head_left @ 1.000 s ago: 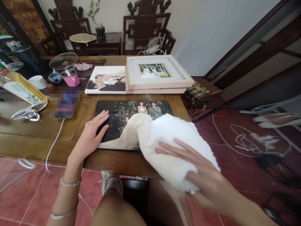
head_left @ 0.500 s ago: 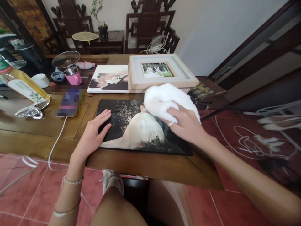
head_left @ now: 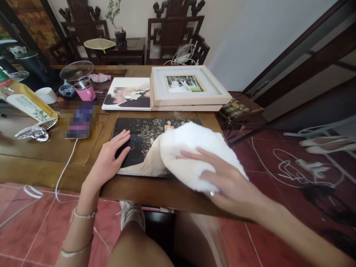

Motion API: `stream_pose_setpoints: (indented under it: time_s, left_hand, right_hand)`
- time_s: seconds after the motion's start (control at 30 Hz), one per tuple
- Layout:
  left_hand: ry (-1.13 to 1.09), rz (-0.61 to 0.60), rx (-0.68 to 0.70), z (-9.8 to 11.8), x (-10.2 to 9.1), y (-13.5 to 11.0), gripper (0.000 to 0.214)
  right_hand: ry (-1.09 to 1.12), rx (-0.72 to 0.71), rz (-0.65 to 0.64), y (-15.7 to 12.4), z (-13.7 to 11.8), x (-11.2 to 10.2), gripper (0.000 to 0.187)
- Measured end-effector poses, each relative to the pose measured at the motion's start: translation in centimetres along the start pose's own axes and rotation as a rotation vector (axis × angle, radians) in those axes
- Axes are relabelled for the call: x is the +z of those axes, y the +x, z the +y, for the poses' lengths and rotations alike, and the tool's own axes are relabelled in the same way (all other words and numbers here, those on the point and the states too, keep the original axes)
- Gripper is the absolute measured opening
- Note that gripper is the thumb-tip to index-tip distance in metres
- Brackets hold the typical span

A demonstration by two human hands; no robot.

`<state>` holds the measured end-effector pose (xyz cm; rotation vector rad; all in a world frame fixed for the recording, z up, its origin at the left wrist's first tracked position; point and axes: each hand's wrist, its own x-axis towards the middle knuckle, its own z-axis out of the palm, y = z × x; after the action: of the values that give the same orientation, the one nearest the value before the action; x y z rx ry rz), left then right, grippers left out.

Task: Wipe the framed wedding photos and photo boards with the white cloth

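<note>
A dark photo panel [head_left: 139,144], showing a figure in a long pale dress, lies flat on the wooden table near its front edge. My left hand [head_left: 109,157] rests with fingers spread on the panel's left edge. Under my right hand [head_left: 222,178] is a fluffy white cloth [head_left: 191,144], gripped between thumb and fingers and laid over the panel's right part. The cloth hides that side of the picture and reaches the front edge. My right hand is slightly blurred.
Behind the panel lie a white photo block [head_left: 126,96] and stacked pale picture frames [head_left: 191,98]. To the left are a phone [head_left: 80,120] on a white cable, a silver hair clip [head_left: 37,129], an oil bottle [head_left: 27,98] and a pink mug [head_left: 85,91]. Cables lie on the red floor.
My right hand has drawn the white cloth from the panel's upper right down toward the front edge. The panel's top right has come partly into view. My left hand stays in place.
</note>
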<state>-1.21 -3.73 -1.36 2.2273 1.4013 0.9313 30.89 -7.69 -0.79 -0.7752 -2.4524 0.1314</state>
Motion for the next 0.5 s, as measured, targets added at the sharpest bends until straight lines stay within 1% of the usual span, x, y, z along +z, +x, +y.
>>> stream_pose_setpoints:
  time_s: [0.07, 0.1, 0.13, 0.17, 0.27, 0.3, 0.37, 0.43, 0.5]
  left_hand:
    - [-0.001, -0.003, -0.004, 0.1, -0.1, 0.0, 0.04]
    - [-0.001, -0.003, -0.007, 0.2, -0.1, 0.1, 0.04]
    - [0.001, -0.004, -0.008, 0.2, -0.1, 0.1, 0.04]
    - [0.002, -0.004, -0.008, 0.3, -0.1, 0.1, 0.04]
    - [0.0, -0.002, -0.005, 0.4, -0.1, 0.1, 0.04]
    - [-0.002, -0.001, -0.005, 0.3, -0.1, 0.1, 0.04]
    - [-0.007, -0.001, -0.011, 0.3, -0.1, 0.1, 0.04]
    - [-0.012, 0.002, -0.016, 0.2, -0.1, 0.1, 0.039]
    - [-0.015, 0.005, -0.017, 0.2, -0.1, 0.1, 0.04]
  right_hand:
    - [-0.062, 0.027, -0.034, 1.8, 2.8, 0.0, 0.026]
    - [-0.089, 0.033, -0.039, 2.7, 4.2, 0.2, 0.022]
    - [-0.121, 0.069, -0.024, 3.7, 5.4, 0.3, 0.018]
    - [-0.142, 0.122, -0.044, 4.7, 6.5, 0.5, 0.016]
    - [-0.204, 0.252, -0.061, 6.9, 8.6, 1.2, 0.016]
    - [-0.224, 0.277, -0.06, 7.4, 8.7, 1.4, 0.017]
    - [-0.258, 0.29, -0.043, 7.6, 8.1, 1.8, 0.019]
    - [-0.262, 0.242, -0.009, 7.0, 6.5, 2.0, 0.024]
    - [-0.232, 0.155, 0.03, 5.8, 4.1, 2.1, 0.03]
